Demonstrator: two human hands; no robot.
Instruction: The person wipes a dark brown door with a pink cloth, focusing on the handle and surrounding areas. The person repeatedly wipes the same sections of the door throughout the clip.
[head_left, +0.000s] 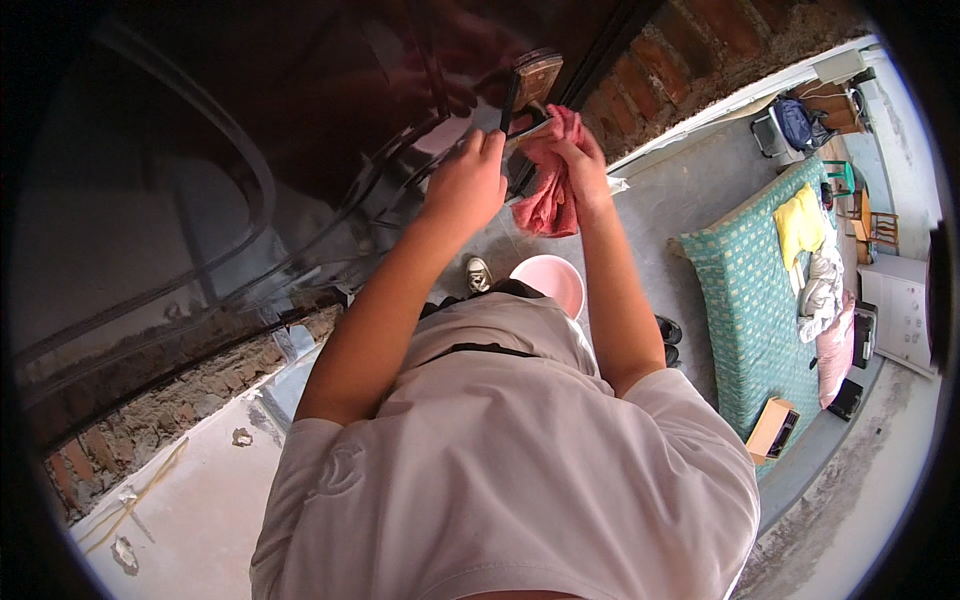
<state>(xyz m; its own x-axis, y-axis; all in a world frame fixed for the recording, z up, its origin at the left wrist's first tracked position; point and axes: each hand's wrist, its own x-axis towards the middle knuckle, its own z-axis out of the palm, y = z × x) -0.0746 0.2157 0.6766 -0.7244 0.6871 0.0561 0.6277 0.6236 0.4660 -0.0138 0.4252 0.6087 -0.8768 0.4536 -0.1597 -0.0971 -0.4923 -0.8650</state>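
Observation:
A dark, glossy door with curved moulding (232, 172) fills the upper left. On its edge is a worn metal door handle (541, 75). My left hand (469, 176) is closed at the lower end of the handle's dark bar; its fingertips are partly hidden. A red cloth (551, 199) is bunched in my right hand (581, 161), which presses part of it against the handle's lower part, and the rest hangs down. Below my hands a pink plastic basin (551, 277) stands on the floor, partly hidden by my clothes.
Rough exposed brick (660, 67) borders the door. One canvas shoe (478, 275) shows beside the basin, dark shoes (667, 330) right of my right arm. A bed with a green patterned cover (742, 300) stands at the right, bearing a yellow cloth (799, 225), a pink pillow (834, 360) and an open cardboard box (766, 429).

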